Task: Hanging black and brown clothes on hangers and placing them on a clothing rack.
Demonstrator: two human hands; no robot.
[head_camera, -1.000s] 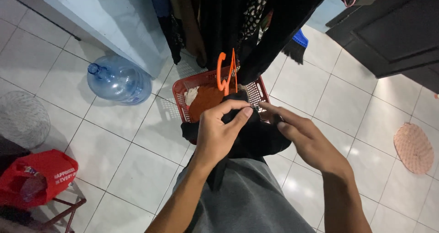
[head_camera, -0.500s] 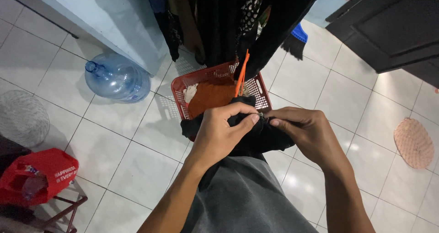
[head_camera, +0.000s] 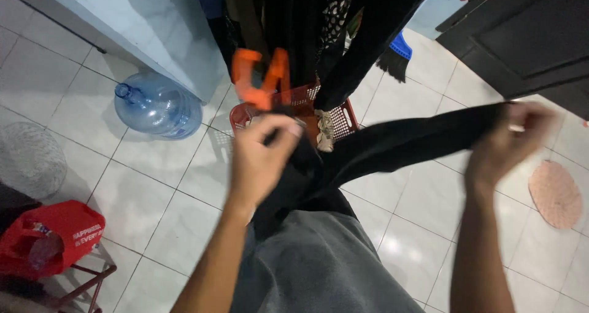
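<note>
A person's left hand [head_camera: 261,159] is gripping an orange hanger [head_camera: 261,80] and a black garment [head_camera: 399,142] while the right hand [head_camera: 509,142] is clenching its far end, pulling it taut above a red laundry basket [head_camera: 343,113].

Matt black cloth garment [head_camera: 399,144]; glossy orange plastic hanger [head_camera: 261,77]

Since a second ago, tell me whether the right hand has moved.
Yes. The right hand has swung out rightward, away from the red basket, stretching the black garment toward the round pink mat.
</note>
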